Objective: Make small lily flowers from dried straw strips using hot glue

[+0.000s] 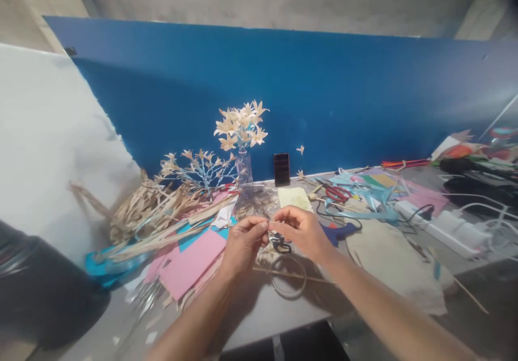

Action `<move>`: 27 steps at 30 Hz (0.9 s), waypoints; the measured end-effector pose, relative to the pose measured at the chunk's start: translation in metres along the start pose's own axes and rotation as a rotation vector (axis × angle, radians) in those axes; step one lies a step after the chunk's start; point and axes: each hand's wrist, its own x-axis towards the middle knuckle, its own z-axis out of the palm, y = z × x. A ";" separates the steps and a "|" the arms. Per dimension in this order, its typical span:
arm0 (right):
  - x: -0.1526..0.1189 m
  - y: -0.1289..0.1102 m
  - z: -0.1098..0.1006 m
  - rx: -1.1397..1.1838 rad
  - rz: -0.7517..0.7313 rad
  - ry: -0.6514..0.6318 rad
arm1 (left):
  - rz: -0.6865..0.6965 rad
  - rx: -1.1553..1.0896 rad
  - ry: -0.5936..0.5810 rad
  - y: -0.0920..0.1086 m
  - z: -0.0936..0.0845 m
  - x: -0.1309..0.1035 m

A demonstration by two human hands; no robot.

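My left hand (247, 239) and my right hand (301, 231) meet over the middle of the table, fingertips pinched close together. Whatever sits between the fingers is too small to make out. Just below them lie dark-handled scissors (280, 244) and a round ring (288, 295) crossed by a thin stick (315, 279). Beyond the hands, cream flowers (242, 125) stand in a clear vase (244, 173). A yellow paper (294, 199) lies behind my right hand.
Dried husks (140, 212) and pink sheets (194, 264) lie left. A phone (282, 169) leans against the blue panel (283, 80). Right are a blue glue gun (338, 233), red-handled scissors (338, 193), beige cloth (394, 261) and a power strip (441, 231) with cables.
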 end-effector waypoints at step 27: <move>-0.075 0.012 0.018 0.189 -0.123 0.097 | 0.136 0.218 0.081 -0.037 0.015 -0.073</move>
